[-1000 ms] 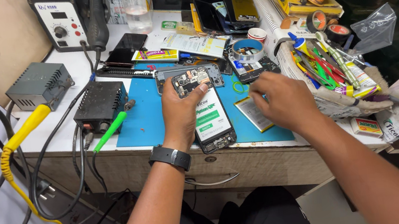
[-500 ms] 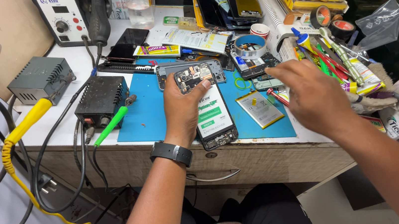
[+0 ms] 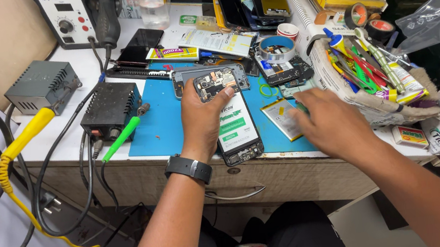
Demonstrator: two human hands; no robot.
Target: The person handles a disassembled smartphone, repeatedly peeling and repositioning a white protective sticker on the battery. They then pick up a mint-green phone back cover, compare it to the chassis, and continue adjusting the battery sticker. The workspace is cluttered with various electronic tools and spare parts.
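left hand: left hand (image 3: 202,114) at frame centre, fingers wrapped around an opened smartphone (image 3: 230,119), thumb pressing near its exposed top board; black wristwatch (image 3: 188,169) on the wrist
opened smartphone: back cover off, battery with white and green label showing, lies lengthwise at frame centre on the blue work mat (image 3: 162,127), lower end poking past the counter edge
right hand: right hand (image 3: 333,121) right of centre, blurred, palm down, fingers loosely spread, holding nothing that shows; hovers over the mat's right edge
loose battery: flat yellowish loose battery (image 3: 281,119) on the mat, just left of the right hand's fingertips, touching or not, cannot tell
phone frame: second grey phone frame (image 3: 184,78) lying crosswise, just above the held phone
counter: white counter (image 3: 86,61), cluttered, drawer handle below its front edge
upper left: soldering station (image 3: 67,16) with dial, grey power box (image 3: 42,86), black box (image 3: 110,103), yellow-handled iron (image 3: 25,134) hanging off the left edge, green-handled tool (image 3: 121,138)
upper centre: tape roll (image 3: 276,48), stack of phones (image 3: 250,4)
right: heap of tweezers and screwdrivers (image 3: 367,62) on a cloth, just above and right of the right hand, clear plastic bag (image 3: 421,20)
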